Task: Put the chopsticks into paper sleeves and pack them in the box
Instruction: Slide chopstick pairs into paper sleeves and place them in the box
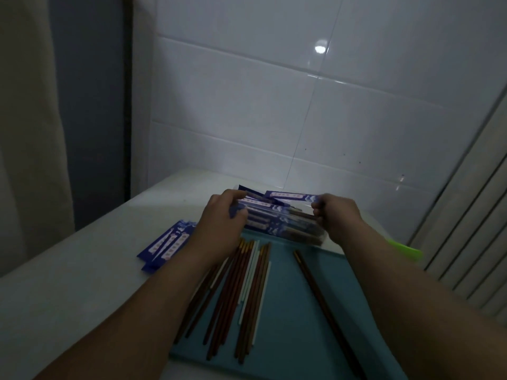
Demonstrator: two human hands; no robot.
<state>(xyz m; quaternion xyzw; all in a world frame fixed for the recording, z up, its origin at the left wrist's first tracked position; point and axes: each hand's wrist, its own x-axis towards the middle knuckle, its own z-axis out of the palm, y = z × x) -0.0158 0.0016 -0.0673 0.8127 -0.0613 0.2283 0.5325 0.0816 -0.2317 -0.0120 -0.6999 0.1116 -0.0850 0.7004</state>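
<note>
At the far edge of the teal mat, sleeved chopsticks lie stacked in the clear box, blue paper ends leftward, bare brown tips rightward. Left hand curls round the paper end; right hand pinches the tip end. Step, by judgement: squaring the stack; press both ends evenly so no sleeve slides off. Loose chopsticks lie on the mat nearer the person, 1 dark pair apart at right. Empty sleeves lie on the white counter, left.
</note>
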